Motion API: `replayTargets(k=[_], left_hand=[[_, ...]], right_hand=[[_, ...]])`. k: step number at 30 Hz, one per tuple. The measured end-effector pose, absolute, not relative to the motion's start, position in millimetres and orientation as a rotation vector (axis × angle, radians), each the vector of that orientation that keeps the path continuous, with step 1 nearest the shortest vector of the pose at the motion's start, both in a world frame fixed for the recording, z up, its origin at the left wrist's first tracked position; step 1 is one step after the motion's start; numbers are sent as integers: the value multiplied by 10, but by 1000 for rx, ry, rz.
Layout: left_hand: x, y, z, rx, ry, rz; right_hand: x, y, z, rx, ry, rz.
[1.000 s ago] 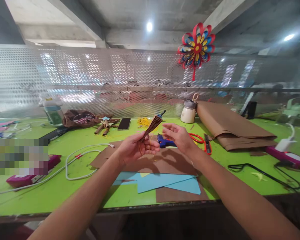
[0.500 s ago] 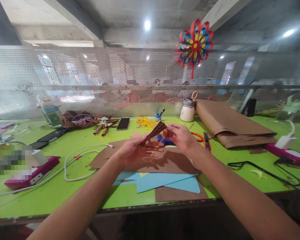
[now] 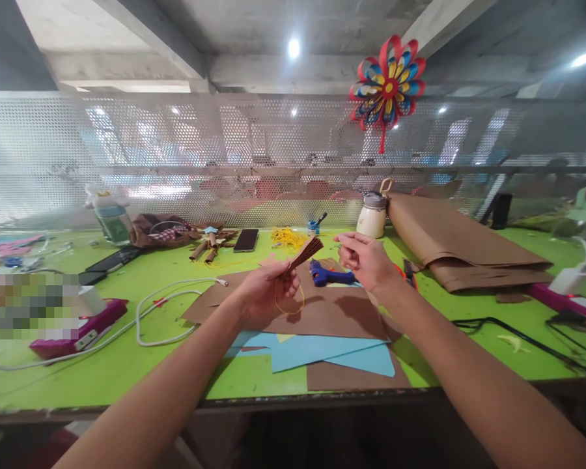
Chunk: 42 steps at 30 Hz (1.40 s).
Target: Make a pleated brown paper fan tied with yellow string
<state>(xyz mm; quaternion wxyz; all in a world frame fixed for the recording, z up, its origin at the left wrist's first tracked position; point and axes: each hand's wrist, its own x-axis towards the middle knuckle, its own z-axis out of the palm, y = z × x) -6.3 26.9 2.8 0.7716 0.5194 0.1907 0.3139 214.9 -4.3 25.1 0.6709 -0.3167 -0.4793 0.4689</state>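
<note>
my left hand [image 3: 266,296] has the pleated brown paper [image 3: 306,255] clasped near its lower end, raised above the green table [image 3: 244,385], with the far end fanning slightly. my right hand [image 3: 367,260] hovers beside that fan, apart from it, thumb and fingers drawn together; i cannot tell whether anything fine is pinched there. the pleating looks done on this piece. a yellow thread [image 3: 293,312] droops in a slack loop under my left hand; i see no knot, though my fingers hide where it meets the folds, so i judge the tying unfinished. beneath, the brown sheet [image 3: 332,322] and light blue paper [image 3: 303,356] lie flat, unpleated. the blue glue gun [image 3: 332,275] rests beyond, in neither hand.
</note>
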Motion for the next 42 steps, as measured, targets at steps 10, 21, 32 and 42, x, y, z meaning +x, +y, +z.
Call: replayTargets(k=[10,21,32,42], left_hand=[[-72,293,36,1408,414,651],[-78,291,18,1248,443,618],[-69,212,45,1184,369,424],[-66,163,19,1287,327,421]], right_hand=[[2189,59,170,-820,-1007,955],[2183,60,142,-1027,-1291,415],[2032,-143,144,-818,-1579,997],[1959,-174,127,-806,-1589,1136]])
